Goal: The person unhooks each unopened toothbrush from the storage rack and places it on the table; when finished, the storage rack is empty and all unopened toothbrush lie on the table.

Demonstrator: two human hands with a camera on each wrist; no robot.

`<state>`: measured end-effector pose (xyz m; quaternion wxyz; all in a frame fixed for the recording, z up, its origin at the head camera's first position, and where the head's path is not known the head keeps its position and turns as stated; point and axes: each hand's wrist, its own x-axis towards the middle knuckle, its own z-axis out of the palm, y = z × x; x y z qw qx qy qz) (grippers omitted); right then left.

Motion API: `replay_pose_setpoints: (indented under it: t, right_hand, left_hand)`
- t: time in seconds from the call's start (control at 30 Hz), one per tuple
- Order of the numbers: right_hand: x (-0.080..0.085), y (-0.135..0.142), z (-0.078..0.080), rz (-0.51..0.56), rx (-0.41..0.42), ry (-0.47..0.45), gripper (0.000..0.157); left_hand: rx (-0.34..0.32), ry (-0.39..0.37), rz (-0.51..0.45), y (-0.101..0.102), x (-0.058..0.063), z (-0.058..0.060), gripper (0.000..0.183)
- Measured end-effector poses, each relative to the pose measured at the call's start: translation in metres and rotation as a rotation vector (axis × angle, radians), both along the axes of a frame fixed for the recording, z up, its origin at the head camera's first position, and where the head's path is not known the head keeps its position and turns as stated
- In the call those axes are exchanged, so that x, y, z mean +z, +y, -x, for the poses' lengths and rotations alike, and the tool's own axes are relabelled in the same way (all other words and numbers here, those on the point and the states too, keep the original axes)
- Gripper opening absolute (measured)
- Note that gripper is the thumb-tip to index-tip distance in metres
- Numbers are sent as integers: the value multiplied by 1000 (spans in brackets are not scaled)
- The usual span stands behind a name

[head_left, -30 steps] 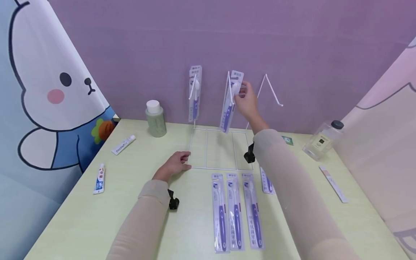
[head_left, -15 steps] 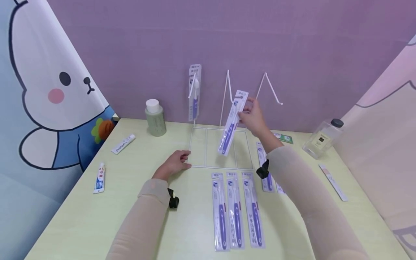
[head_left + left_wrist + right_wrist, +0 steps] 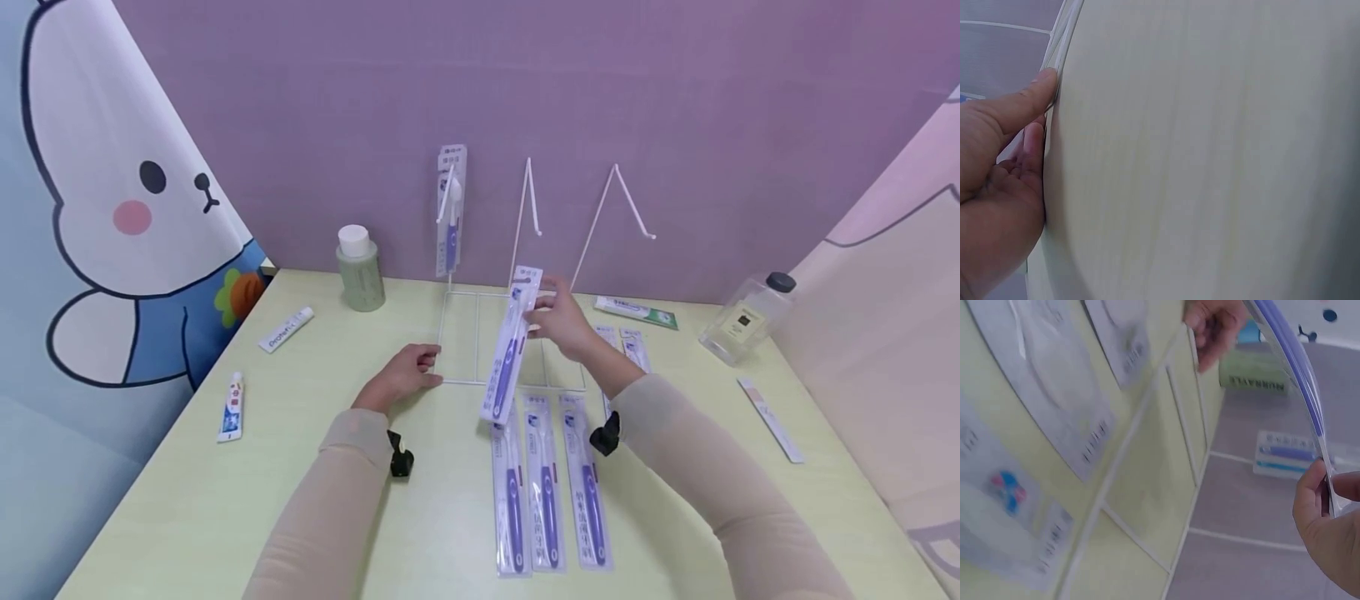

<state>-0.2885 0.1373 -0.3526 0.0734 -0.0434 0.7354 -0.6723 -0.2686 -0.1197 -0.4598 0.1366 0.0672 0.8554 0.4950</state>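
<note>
My right hand (image 3: 561,321) pinches the edge of a packaged toothbrush (image 3: 512,346) with a purple handle, held tilted above the front of a white wire display rack (image 3: 510,386). Its lower end overlaps the leftmost of three toothbrush packs (image 3: 546,487) lying in a row. At the rack's left side, my left hand (image 3: 401,375) holds the base wire between thumb and fingers, as the left wrist view also shows at the thumb (image 3: 1029,97). Toothbrush packs (image 3: 452,212) hang on the rack's left hook; the middle hook (image 3: 534,200) and right hook (image 3: 633,204) are bare.
More toothbrush packs (image 3: 635,350) lie beside the right forearm. A green bottle (image 3: 362,271), a Protefix tube (image 3: 287,330) and a small toothpaste tube (image 3: 232,408) stand or lie left. A green-ended tube (image 3: 636,313), perfume bottle (image 3: 744,321) and slim packet (image 3: 770,421) are right.
My right hand has brought the toothbrush pack away from the middle hook, down and toward me, over the front of the rack. My left hand has stayed at the rack's base.
</note>
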Motion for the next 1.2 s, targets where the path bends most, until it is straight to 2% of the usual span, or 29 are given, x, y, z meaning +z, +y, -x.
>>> replay_pose_setpoints:
  t: [0.27,0.4,0.63,0.77,0.93,1.2]
  right_hand:
    - [-31,-25,-28,-68,98,-123,72]
    - [-43,-34,-41,-101,121,-166,72]
    - [-62,-47,-59,-144,221,-229,76]
    - [-69,-52,-64,-193,253,-266,78]
    - [-72,-55,-68,-312,276,-290,78]
    - [-72,-60,-75,-494,310,-270,75]
  left_hand:
    - [15,-10,29,1,0,1,59]
    - [18,-11,41,1,-2,1,59]
    - [10,8,39,0,-3,3,61]
    - [-2,15,44,1,-3,4,61]
    - [-11,28,54,1,-5,6,61]
    - [-6,27,45,0,-7,7,61]
